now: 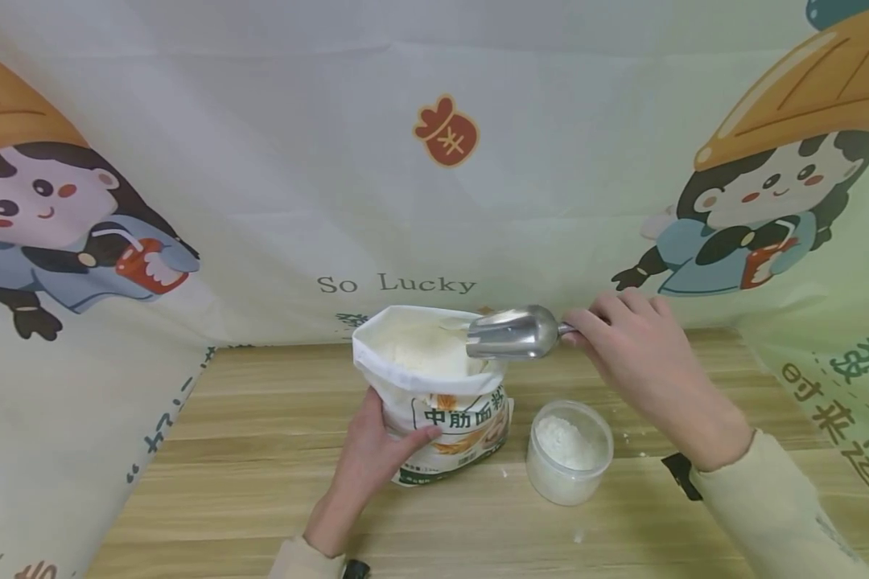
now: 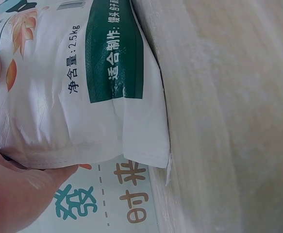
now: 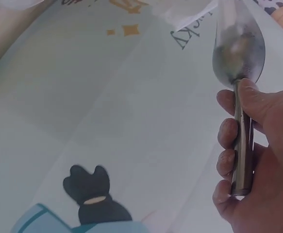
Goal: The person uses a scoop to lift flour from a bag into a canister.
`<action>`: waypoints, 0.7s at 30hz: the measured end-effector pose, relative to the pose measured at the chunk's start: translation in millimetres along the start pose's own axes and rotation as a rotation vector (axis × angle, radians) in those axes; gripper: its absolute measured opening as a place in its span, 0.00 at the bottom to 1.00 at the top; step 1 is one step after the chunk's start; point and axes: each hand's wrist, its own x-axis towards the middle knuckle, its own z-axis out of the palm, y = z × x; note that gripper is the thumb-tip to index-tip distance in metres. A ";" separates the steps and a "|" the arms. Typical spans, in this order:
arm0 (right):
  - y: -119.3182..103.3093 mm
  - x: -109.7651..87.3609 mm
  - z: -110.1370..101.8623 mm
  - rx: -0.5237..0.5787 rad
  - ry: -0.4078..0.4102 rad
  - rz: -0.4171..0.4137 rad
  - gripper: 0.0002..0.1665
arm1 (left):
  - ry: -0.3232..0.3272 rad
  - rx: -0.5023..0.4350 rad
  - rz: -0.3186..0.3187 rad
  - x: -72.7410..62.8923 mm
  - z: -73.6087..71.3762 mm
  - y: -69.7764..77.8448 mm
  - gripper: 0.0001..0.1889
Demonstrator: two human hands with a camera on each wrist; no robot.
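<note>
An opened bag of flour [image 1: 449,402] stands on the table with its top edge rolled outward and pale flour [image 1: 423,344] showing inside. My left hand [image 1: 376,446] grips the bag's left side, thumb across the printed front; the left wrist view shows the bag's lower part [image 2: 49,111] close up. In my right hand [image 1: 633,342] is a metal scoop [image 1: 514,332], held by its handle [image 3: 243,155] with the fingers wrapped round it. The scoop's front end overlaps the bag's mouth at the right. Below the scoop sits a round clear tub [image 1: 568,486] partly filled with white flour.
Small spots of flour [image 1: 578,536] dot the wooden table [image 1: 246,466] around the tub. A printed cloth [image 1: 297,177] with cartoon figures and lettering rises right behind the bag and along both sides.
</note>
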 end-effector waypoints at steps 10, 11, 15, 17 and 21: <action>-10.0 18.2 9.1 -0.043 -0.071 -0.064 0.10 | 0.001 0.010 -0.011 0.3 0.7 0.2 0.48; -11.0 20.0 9.3 -0.051 -0.096 -0.063 0.11 | 0.002 0.012 -0.009 0.4 0.7 0.1 0.47; -15.4 28.0 9.0 -0.080 -0.203 -0.055 0.11 | 0.006 0.013 -0.004 0.5 0.5 0.0 0.47; -17.2 32.0 8.9 -0.088 -0.237 -0.058 0.11 | 0.007 0.015 -0.002 0.5 0.5 -0.2 0.47; -20.7 40.1 8.2 -0.094 -0.303 -0.063 0.10 | 0.007 0.017 0.000 0.2 0.7 -0.3 0.47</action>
